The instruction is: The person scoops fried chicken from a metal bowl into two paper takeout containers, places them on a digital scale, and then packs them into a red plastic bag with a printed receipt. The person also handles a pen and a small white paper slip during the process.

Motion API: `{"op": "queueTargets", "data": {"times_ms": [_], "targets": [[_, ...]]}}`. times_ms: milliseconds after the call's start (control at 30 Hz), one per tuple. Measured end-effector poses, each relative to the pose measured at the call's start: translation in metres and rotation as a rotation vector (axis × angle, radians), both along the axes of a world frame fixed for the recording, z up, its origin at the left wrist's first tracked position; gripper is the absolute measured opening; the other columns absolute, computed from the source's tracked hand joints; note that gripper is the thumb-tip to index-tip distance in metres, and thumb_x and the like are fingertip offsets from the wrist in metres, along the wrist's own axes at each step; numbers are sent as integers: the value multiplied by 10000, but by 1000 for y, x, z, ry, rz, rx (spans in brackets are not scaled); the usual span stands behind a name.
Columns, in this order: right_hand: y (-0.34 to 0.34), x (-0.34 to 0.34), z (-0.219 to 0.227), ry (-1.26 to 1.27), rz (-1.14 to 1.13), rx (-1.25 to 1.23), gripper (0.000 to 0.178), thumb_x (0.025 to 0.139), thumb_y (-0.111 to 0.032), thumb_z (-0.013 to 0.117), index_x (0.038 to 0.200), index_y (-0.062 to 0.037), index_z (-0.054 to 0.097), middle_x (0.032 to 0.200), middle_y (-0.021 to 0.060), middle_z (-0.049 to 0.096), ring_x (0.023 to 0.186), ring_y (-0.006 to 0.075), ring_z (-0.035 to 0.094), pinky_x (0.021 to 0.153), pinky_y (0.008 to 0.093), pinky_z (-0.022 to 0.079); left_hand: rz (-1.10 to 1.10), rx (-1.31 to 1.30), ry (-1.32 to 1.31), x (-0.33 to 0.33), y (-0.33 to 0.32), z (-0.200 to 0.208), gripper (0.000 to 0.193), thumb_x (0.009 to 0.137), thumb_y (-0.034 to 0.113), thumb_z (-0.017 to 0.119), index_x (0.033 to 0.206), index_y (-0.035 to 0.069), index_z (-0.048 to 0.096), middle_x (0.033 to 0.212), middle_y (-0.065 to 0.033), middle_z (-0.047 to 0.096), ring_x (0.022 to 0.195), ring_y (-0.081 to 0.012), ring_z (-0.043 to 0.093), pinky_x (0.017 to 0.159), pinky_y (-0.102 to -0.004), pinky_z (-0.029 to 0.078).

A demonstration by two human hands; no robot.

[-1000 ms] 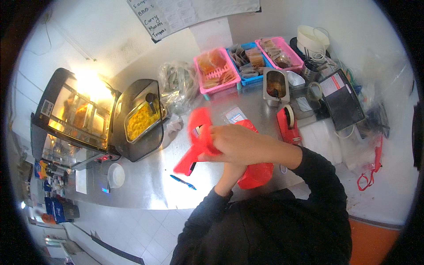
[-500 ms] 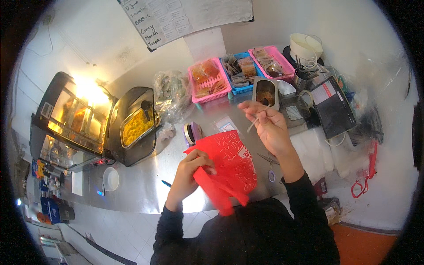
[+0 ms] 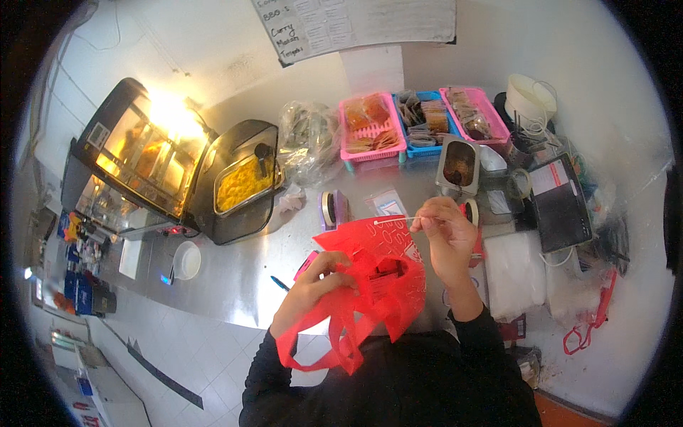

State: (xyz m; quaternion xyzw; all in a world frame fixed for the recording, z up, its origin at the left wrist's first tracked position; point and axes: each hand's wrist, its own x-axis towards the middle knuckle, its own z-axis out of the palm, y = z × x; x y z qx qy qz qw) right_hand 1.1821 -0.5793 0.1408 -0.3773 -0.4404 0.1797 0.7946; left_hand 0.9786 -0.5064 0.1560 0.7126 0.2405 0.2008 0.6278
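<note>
A red fabric carrier bag (image 3: 398, 306) with white print hangs in front of my body. Its top gapes and its handle straps droop at the near left. My left hand (image 3: 311, 288) grips the bag's left edge, fingers curled over the cloth. At the bag's right top side, my right hand (image 3: 449, 235) pinches a thin white cable tie (image 3: 391, 220). The tie points left across the bag's upper edge, with its small head at the far end. What lies inside the bag is mostly hidden.
Beyond the bag lie a purple tape dispenser (image 3: 334, 209) and a small clear packet (image 3: 388, 202). Pink basket (image 3: 371, 146) and steel container (image 3: 457, 168) stand farther back. At left is a yellow food tray (image 3: 245, 183) beside a lit display warmer (image 3: 142, 156). A pen (image 3: 279, 283) rests near the front edge.
The bag has turned, so its opening and straps now show. My right hand has come down and nearer the bag with the cable tie. The whole view has shifted.
</note>
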Motion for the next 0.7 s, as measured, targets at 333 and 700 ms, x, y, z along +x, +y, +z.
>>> {"op": "queueTargets", "data": {"times_ms": [333, 700], "targets": [[-10, -37, -16, -124, -96, -111, 102, 690, 91, 523, 762, 20, 514, 759, 105, 520, 663, 166, 541, 604, 253, 452, -72, 839, -115, -11, 6, -1, 222, 561, 24, 600, 779, 25, 557, 782, -89, 532, 737, -206, 535, 623, -257, 435], [-10, -44, -14, -353, 18, -149, 140, 625, 90, 581, 713, -1, 521, 750, 108, 567, 701, 184, 562, 643, 259, 443, 140, 773, -60, 13, 8, 2, 123, 614, 25, 545, 732, 16, 578, 752, -72, 557, 709, -173, 542, 595, -256, 440]]}}
